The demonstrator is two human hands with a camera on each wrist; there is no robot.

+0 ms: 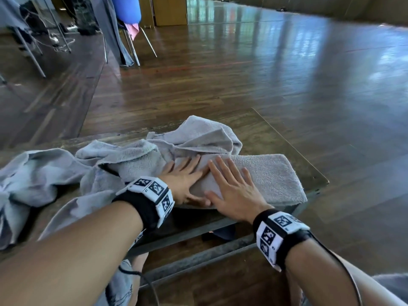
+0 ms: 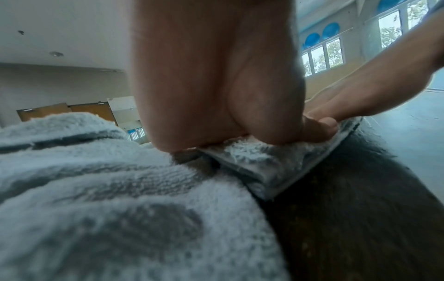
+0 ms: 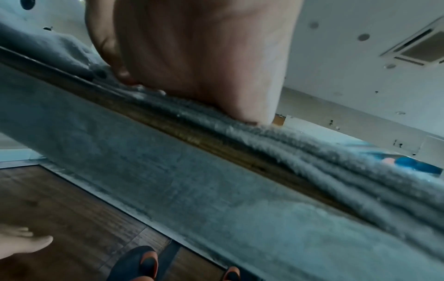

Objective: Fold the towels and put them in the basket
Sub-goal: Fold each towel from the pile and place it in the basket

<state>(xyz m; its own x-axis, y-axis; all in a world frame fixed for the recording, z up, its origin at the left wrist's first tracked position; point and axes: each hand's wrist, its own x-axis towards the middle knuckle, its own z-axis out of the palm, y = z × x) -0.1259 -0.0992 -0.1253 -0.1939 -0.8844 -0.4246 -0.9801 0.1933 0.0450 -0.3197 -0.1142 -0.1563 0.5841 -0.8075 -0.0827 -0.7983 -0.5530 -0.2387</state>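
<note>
Right now I am pressing my left hand and right hand, fingers flat and spread, on the folded towel lying at the table edge, crumpled towels bunching beside it.

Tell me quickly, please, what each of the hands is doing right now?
Left hand: open, flat on the folded towel.
Right hand: open, flat on it too.
</note>
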